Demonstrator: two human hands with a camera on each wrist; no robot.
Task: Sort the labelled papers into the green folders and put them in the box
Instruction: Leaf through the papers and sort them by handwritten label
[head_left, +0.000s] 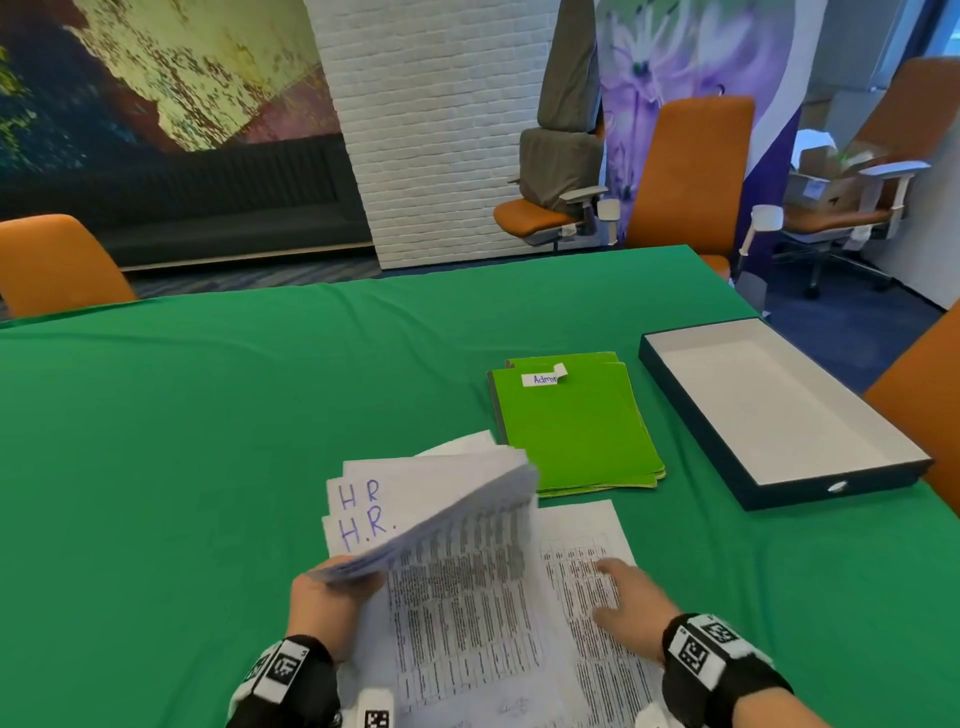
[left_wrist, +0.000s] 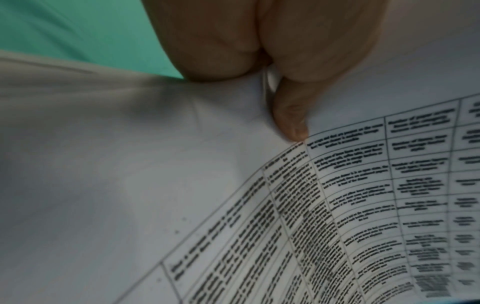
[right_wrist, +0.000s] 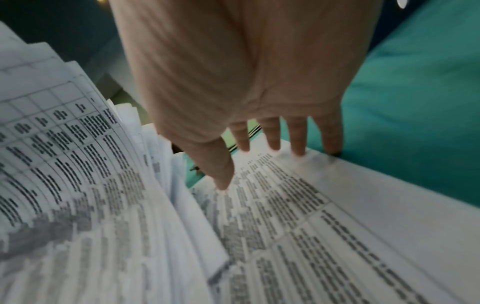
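My left hand (head_left: 332, 587) grips a lifted sheaf of printed papers (head_left: 441, 519) at its left edge; its thumb (left_wrist: 291, 119) pinches the sheets. Under the sheaf lie sheets hand-marked "H R" (head_left: 358, 493). My right hand (head_left: 623, 592) lies flat with straight fingers (right_wrist: 270, 133) on a separate printed sheet (head_left: 587, 530) on the table. A stack of green folders (head_left: 571, 426), the top one labelled "Admin", lies just beyond the papers. The shallow dark box (head_left: 779, 410) with a white inside sits to the right of the folders.
The table carries a green cloth (head_left: 208, 415). Orange chairs stand at the far left (head_left: 57, 260), behind the table (head_left: 691, 171) and at the right edge (head_left: 924, 395). A white brick pillar (head_left: 426, 130) rises beyond the table.
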